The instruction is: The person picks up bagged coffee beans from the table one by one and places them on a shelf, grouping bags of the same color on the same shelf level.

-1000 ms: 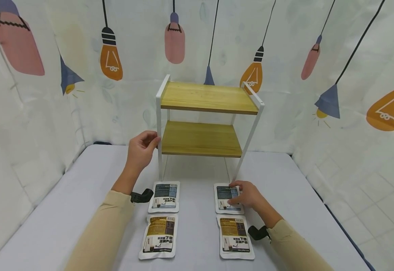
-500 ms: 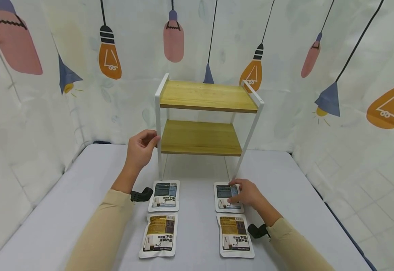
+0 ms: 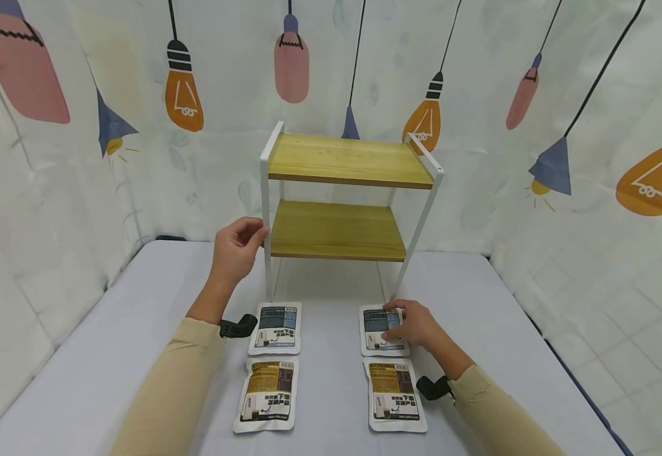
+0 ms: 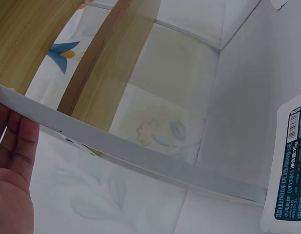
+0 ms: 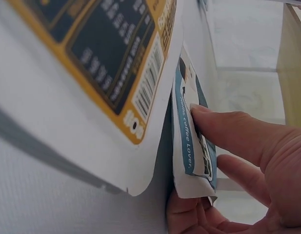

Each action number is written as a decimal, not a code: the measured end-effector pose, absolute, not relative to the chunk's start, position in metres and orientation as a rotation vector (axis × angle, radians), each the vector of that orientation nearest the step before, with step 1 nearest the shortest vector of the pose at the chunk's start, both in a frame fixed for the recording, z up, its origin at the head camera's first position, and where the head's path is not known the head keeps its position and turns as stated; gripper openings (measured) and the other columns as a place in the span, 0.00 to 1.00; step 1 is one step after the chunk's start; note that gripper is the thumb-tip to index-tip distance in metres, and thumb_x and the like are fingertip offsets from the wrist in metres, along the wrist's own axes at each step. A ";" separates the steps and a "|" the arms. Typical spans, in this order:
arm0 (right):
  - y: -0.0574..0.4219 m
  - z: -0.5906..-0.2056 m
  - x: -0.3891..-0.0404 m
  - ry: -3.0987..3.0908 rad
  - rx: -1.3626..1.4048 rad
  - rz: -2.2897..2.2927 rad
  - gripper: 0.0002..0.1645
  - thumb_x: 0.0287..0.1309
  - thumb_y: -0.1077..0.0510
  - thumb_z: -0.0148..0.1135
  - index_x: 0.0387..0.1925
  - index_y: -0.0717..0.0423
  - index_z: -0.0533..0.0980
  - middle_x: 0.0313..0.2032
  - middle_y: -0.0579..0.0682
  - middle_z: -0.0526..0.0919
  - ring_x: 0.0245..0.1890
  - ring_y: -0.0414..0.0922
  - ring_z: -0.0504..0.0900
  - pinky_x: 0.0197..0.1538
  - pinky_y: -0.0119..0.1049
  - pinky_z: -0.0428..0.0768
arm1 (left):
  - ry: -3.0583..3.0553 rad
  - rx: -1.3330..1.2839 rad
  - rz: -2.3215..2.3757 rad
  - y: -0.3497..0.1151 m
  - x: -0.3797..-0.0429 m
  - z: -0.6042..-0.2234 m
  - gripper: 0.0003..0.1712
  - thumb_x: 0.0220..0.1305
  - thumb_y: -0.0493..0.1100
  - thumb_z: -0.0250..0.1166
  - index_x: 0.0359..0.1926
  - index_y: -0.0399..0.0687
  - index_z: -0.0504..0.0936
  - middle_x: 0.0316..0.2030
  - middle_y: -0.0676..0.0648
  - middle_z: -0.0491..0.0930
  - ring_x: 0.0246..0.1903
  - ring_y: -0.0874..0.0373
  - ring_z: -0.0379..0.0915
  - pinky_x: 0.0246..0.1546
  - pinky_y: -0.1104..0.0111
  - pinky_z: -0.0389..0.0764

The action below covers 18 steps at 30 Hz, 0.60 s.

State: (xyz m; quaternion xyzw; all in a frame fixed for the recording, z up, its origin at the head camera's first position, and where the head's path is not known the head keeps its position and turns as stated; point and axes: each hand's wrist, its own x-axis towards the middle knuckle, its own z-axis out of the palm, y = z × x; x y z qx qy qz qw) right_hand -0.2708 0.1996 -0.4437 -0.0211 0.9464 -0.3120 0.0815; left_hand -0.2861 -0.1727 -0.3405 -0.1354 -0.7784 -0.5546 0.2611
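My left hand (image 3: 235,250) holds the left front post of a white-framed two-tier shelf (image 3: 337,231) with wooden boards. In the left wrist view its fingers (image 4: 16,146) lie behind the post (image 4: 140,151). Down at the right, my right hand (image 3: 413,326) grips the right edge of a blue-labelled coffee pouch (image 3: 373,342) lying by the shelf's right front leg. The right wrist view shows the thumb (image 5: 233,124) on the label of this pouch (image 5: 189,141) and other fingers curled at its edge and under it.
Another blue-labelled pouch (image 3: 276,329) lies by the left front leg. Two brown-and-gold pouches lie nearer, one at the left (image 3: 266,396) and one at the right (image 3: 395,396). A white cloth covers the table (image 3: 331,380); a lamp-patterned curtain (image 3: 223,171) stands behind.
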 end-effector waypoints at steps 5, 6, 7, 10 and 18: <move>0.201 -0.446 -0.272 2.805 -0.042 -0.973 0.39 0.42 0.56 0.85 0.60 0.46 0.81 0.55 0.61 0.82 0.48 0.53 0.80 0.50 0.53 0.85 | -2.115 -0.368 -1.503 -0.173 -0.287 -0.341 0.14 0.72 0.38 0.64 0.50 0.29 0.82 0.42 0.30 0.84 0.34 0.52 0.79 0.38 0.82 0.80; 0.201 -0.447 -0.272 2.802 -0.041 -0.979 0.39 0.42 0.56 0.85 0.60 0.46 0.81 0.55 0.60 0.82 0.48 0.53 0.80 0.49 0.52 0.85 | -2.118 -0.367 -1.504 -0.173 -0.287 -0.341 0.14 0.72 0.38 0.64 0.50 0.29 0.82 0.42 0.30 0.84 0.34 0.51 0.79 0.38 0.82 0.81; 0.202 -0.448 -0.272 2.801 -0.042 -0.985 0.39 0.42 0.56 0.85 0.60 0.46 0.81 0.54 0.60 0.82 0.47 0.52 0.80 0.48 0.51 0.85 | -2.120 -0.366 -1.506 -0.173 -0.287 -0.341 0.14 0.72 0.38 0.64 0.50 0.29 0.82 0.42 0.31 0.84 0.34 0.51 0.79 0.38 0.81 0.81; 0.202 -0.450 -0.273 2.793 -0.033 -1.012 0.39 0.42 0.56 0.85 0.59 0.45 0.81 0.53 0.59 0.82 0.46 0.52 0.80 0.46 0.48 0.85 | -2.124 -0.363 -1.509 -0.173 -0.286 -0.341 0.14 0.72 0.38 0.64 0.50 0.30 0.82 0.42 0.31 0.84 0.35 0.52 0.80 0.39 0.81 0.82; 0.203 -0.450 -0.271 2.765 -0.033 -1.087 0.35 0.44 0.56 0.84 0.58 0.44 0.82 0.55 0.60 0.80 0.47 0.52 0.80 0.45 0.44 0.85 | -2.120 -0.370 -1.513 -0.174 -0.287 -0.341 0.14 0.73 0.38 0.63 0.50 0.29 0.82 0.42 0.30 0.83 0.36 0.40 0.78 0.37 0.84 0.79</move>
